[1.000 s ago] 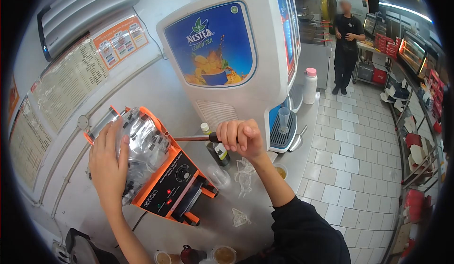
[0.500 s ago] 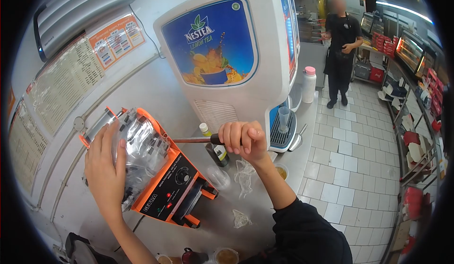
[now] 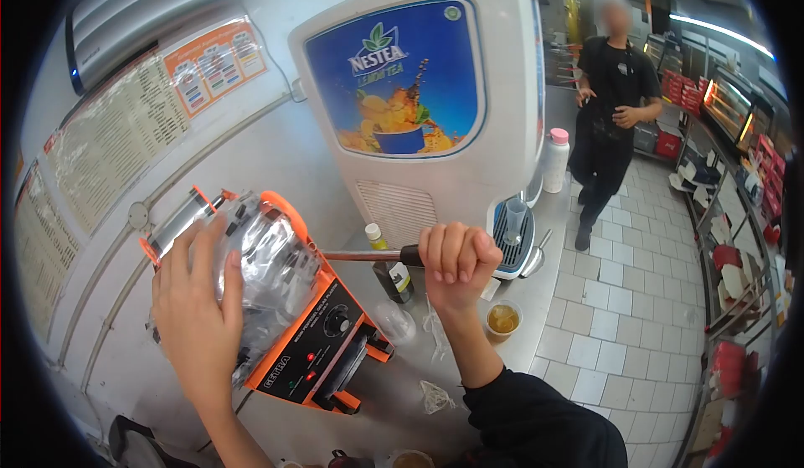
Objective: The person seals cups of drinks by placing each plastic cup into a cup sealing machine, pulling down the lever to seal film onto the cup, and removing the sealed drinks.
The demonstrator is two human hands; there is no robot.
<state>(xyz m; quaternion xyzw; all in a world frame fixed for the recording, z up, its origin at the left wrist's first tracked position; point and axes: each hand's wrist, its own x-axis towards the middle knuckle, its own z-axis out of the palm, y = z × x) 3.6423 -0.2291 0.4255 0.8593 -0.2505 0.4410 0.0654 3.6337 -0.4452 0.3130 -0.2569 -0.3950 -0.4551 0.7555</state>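
An orange and black cup sealing machine [image 3: 293,346] stands on the metal counter, with shiny printed plastic film [image 3: 280,254] over its top. My left hand [image 3: 197,309] lies with fingers stretched out along the left side of the film, seemingly touching it. At the machine's right side a metal lever [image 3: 364,256] sticks out sideways, roughly level. Its black grip [image 3: 409,256] is wrapped by the fingers of my right hand [image 3: 456,263]. Two red lights glow on the front panel beside a round knob [image 3: 337,323]. The inside of the machine is hidden.
A large Nestea dispenser [image 3: 394,74] stands behind the machine. Close by are a dark bottle [image 3: 392,282], clear plastic cups [image 3: 394,321], a cup of brown liquid [image 3: 503,320] and a plastic scrap [image 3: 435,397]. A person in black [image 3: 615,108] is on the tiled floor [image 3: 595,342].
The person in black has walked closer along the aisle. The view has shifted a little; both hands keep the same holds, and the lever looks nearly unmoved.
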